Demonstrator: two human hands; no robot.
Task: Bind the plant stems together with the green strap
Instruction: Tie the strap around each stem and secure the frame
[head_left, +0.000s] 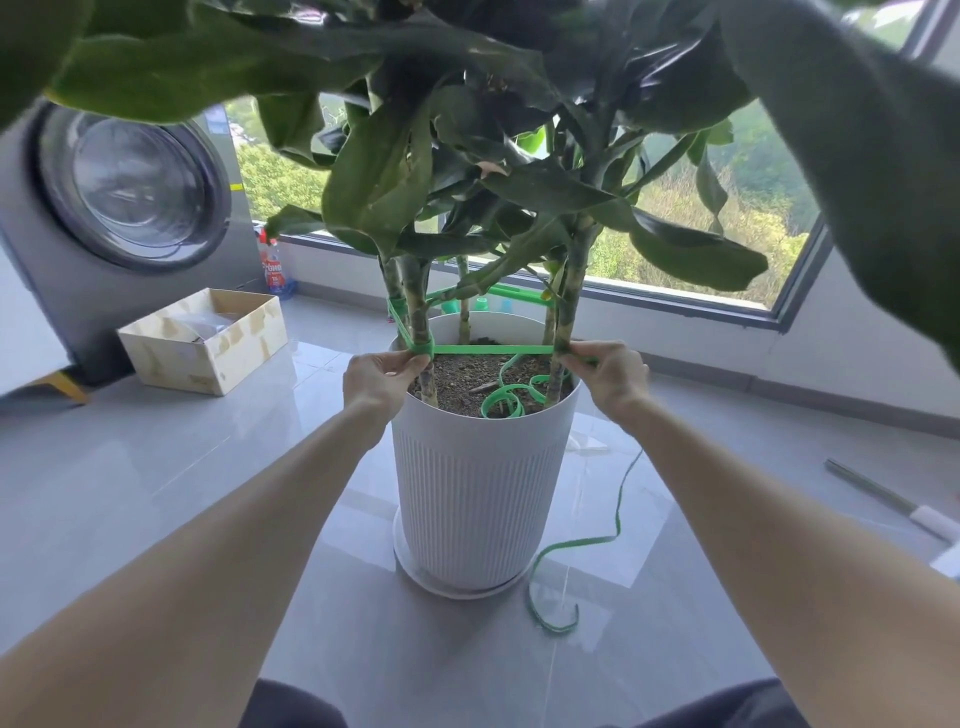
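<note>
Evidently the green strap runs level, left to right, between two front stems: left grip pinches its wrap on the left stem, right grip pinches it at the right stem, and the slack tail trails rightward, nearest the right grip.
</note>
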